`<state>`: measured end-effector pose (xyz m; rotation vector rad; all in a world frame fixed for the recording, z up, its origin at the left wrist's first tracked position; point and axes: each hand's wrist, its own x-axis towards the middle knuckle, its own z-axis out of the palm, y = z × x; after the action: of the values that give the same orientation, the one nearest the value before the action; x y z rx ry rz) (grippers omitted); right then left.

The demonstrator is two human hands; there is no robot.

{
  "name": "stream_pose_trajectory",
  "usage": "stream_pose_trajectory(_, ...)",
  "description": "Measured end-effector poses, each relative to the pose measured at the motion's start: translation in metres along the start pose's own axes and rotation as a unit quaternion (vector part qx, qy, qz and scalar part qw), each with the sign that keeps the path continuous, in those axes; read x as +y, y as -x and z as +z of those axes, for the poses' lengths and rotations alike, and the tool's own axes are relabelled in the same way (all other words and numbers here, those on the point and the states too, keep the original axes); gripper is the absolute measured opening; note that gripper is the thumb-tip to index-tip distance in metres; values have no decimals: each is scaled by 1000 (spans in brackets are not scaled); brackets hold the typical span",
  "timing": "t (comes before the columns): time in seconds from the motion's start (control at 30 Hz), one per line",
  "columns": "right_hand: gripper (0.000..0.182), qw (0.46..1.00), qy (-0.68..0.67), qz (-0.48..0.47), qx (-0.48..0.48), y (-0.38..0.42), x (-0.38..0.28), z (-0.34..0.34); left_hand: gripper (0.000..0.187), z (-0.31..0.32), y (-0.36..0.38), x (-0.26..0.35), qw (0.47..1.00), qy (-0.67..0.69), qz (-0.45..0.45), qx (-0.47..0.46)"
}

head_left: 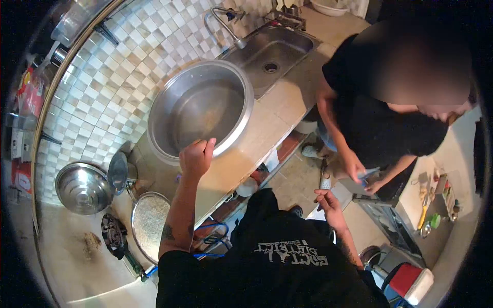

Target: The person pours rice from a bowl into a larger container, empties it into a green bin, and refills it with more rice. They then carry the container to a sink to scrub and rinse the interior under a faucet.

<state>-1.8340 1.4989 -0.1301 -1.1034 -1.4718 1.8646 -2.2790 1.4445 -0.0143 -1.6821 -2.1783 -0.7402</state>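
Observation:
A big round metal pot [192, 105] stands on the tiled counter, its inside bare apart from a brownish patch on the bottom. My left hand [196, 158] is closed at the pot's near rim, thumb sticking out; the curled fingertips are hidden. Away from the counter, my right hand [330, 205] hangs over the floor with loosely bent fingers and nothing visible in it. Facing me, another person in black has both hands [362, 177] around a small bluish item whose kind I cannot make out.
Behind the pot is a steel sink [270, 68] with a faucet [226, 26]. To the left are a steel bowl [84, 188], a gas burner [114, 236] and a round pan of pale grains [151, 226]. An oven [387, 226] and a side counter with utensils stand at right.

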Motion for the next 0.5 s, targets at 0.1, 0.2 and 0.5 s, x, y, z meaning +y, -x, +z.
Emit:
stream_pose_trajectory(0.1,26,998,4,-22,-55,-29,-13,9,29,12,-24,-31,961,80,-44,-260)
stream_pose_trajectory(0.2,25,994,20,-48,-98,-61,-38,22,31,39,-56,-60,862,125,-60,-488)
stream_pose_trajectory(0.5,24,995,-23,-66,-74,-112,-107,44,88,205,-44,-206,946,-70,95,-302)
